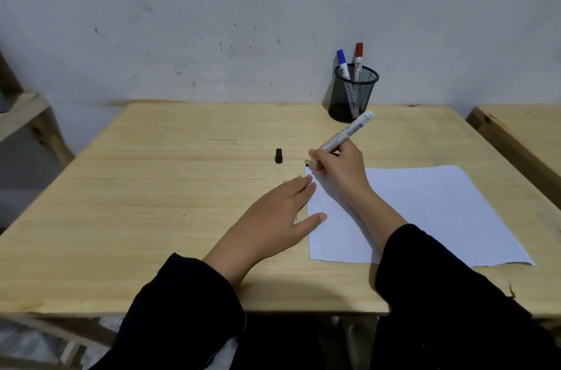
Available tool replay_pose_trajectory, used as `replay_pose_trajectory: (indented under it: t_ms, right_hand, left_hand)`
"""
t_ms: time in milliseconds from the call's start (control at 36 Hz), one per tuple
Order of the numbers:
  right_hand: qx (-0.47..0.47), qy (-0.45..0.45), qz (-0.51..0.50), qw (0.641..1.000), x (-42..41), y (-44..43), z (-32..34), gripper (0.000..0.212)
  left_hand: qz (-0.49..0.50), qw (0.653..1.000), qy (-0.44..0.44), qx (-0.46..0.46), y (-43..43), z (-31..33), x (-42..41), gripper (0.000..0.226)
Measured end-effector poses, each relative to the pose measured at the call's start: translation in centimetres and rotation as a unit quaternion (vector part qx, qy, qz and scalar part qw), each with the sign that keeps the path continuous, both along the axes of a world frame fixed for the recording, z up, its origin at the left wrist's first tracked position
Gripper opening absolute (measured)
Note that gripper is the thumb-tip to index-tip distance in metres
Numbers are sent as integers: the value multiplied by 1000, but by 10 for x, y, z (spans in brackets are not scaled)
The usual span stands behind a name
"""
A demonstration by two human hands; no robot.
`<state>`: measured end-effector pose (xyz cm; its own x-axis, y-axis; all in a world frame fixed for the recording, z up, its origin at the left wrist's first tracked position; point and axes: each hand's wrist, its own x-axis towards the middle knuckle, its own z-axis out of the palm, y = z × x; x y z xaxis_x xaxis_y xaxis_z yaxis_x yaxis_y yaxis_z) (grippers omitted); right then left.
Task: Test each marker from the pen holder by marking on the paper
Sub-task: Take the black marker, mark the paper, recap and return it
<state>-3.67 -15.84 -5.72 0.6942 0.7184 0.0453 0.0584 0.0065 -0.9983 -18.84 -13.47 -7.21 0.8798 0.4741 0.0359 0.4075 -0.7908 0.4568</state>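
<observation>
Wooden counter (151, 187) against a scuffed wall. Right hand (340, 169) grips one uncapped marker (346, 134), tip at the paper (425, 212) corner; left hand (282, 215) lies flat and empty, fingertips on the sheet's edge. Risk: ink overshooting onto wood. One cap (278, 155); two markers in one pen holder (352, 96).

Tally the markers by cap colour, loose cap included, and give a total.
Blue-capped marker in the pen holder: 1
Red-capped marker in the pen holder: 1
Uncapped marker in the right hand, black cap on the table: 1
Total: 3 markers
</observation>
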Motion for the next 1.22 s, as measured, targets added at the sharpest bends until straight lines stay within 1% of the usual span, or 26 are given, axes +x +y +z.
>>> replay_pose_trajectory:
  t_ms: [250, 389, 528, 583, 667, 778, 861, 944, 1083, 1222]
  right_hand:
    - [-4, -33, 9, 999, -4, -4, 6, 10]
    - [-18, -26, 12, 999, -4, -3, 5, 10]
    - [-10, -8, 17, 1000, -3, -3, 6, 11]
    - [0, 25, 10, 1000, -2, -2, 5, 10]
    - [44, 118, -3, 992, 2, -1, 4, 14]
    - [89, 161, 2, 983, 9, -2, 6, 7]
    - [125, 208, 1, 970, 13, -3, 8, 10]
    - [140, 214, -3, 967, 16, -5, 14, 8]
    - [142, 193, -7, 971, 25, -11, 24, 9]
    - [146, 202, -12, 968, 30, -18, 30, 8]
  left_hand:
    - [4, 1000, -3, -10, -1, 0, -1, 64]
    - [3, 1000, -8, -11, -1, 1, -1, 63]
    - [3, 1000, -9, -13, 0, 1, -1, 64]
    - [4, 1000, -9, -15, 0, 1, 0, 64]
    - [3, 1000, -11, -14, 0, 1, 0, 64]
    - [4, 1000, -12, -18, 0, 3, -1, 64]
    - [4, 1000, -11, -16, 1, 6, 0, 64]
    - [-1, 1000, -3, -10, 2, 12, 1, 63]
    - [-7, 1000, 11, -10, 3, 19, 3, 62]
    - [-3, 1000, 13, -17, 5, 20, 5, 61]
